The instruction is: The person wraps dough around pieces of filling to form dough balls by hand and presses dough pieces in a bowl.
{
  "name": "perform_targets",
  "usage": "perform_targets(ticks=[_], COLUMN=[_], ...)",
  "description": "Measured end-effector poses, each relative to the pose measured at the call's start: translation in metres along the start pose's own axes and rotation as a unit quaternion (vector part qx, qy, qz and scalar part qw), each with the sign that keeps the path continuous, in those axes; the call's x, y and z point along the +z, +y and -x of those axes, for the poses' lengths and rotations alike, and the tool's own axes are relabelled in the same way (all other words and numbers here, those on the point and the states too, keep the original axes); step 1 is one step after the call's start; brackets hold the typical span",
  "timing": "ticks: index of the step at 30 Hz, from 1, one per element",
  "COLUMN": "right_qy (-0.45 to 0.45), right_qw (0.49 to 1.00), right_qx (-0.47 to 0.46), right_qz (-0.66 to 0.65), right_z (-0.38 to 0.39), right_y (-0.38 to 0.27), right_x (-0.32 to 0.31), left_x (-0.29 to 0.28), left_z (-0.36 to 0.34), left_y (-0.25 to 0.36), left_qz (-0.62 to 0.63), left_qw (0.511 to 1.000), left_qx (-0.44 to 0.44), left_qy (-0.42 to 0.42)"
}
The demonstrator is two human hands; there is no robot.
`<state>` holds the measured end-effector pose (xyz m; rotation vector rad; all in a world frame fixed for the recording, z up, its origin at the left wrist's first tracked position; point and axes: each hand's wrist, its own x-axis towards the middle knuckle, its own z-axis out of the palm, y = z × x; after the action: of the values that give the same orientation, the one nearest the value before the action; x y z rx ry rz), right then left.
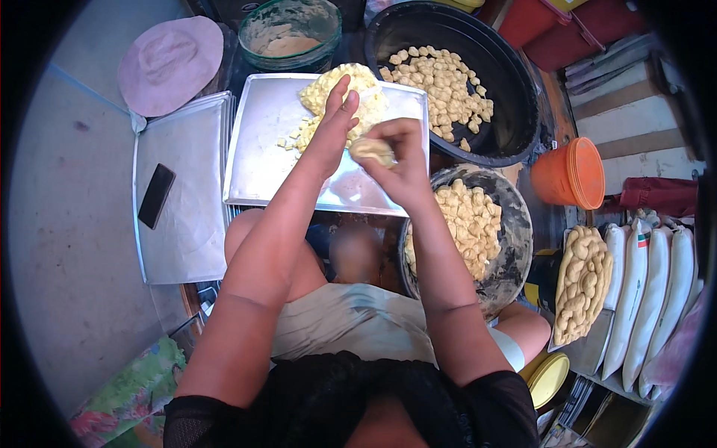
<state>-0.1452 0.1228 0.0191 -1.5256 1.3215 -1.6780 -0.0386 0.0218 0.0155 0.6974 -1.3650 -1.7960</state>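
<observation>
A flattened piece of dough [372, 151] is pinched in the curled fingers of my right hand [405, 164], slightly blurred by motion. My left hand [332, 134] is held edge-up beside it, fingers stretched out and nothing seen in its grip; whether its palm touches the dough I cannot tell. Both hands are above a shiny metal tray [261, 175]. Behind them on that tray lies a heap of small pale-yellow cubes [328, 86], with what looks like clear plastic around it and some loose cubes nearby. By my right forearm, a round tub [514, 224] holds many cut dough lumps [467, 224].
A large black basin [515, 82] holds filled-looking dough balls [441, 86]. An orange bucket [567, 175] stands to the right, near a slab of dough lumps [582, 284] and white sacks [650, 299]. At left, stacked trays [190, 201] carry a phone [156, 196]; a pink hat [170, 66] and green tub [291, 37] sit behind.
</observation>
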Motion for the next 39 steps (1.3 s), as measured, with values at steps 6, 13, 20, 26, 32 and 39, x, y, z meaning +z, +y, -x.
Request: perform_targets(ticks=[6,13,20,26,32,39], right_qy=[0.32,-0.057,-0.158,0.057,-0.024,-0.169], right_qw=[0.849,0.895,0.932,0.951,0.936,0.832], right_qx=[-0.386,0.082,0.121,0.239,-0.002,-0.139], right_qz=[0.168,0.435,0.302,-0.185,0.351,0.51], right_z=[-0.022,-0.003,0.056,0.036,0.0,-0.041], right_y=[-0.073,0.006,0.088,0.091,0.072,0.099], right_x=[-0.062,-0.104,-0.048,-0.059,0.012,0.15], left_x=[-0.01,-0.011,0.005,-0.012,-0.082,-0.094], left_z=[-0.006,-0.006,0.027,-0.002,-0.011,-0.004], left_y=[0.002,-0.001,-0.074,-0.009,0.033,0.046], left_qz=[0.017,-0.138,-0.463,-0.378,-0.018,0.084], left_qw=[0.996,0.985,0.858,0.913,0.973,0.944], left_qx=[-0.066,-0.103,0.069,-0.03,0.115,0.114], left_qy=[0.055,0.019,-0.21,-0.149,0.199,0.298])
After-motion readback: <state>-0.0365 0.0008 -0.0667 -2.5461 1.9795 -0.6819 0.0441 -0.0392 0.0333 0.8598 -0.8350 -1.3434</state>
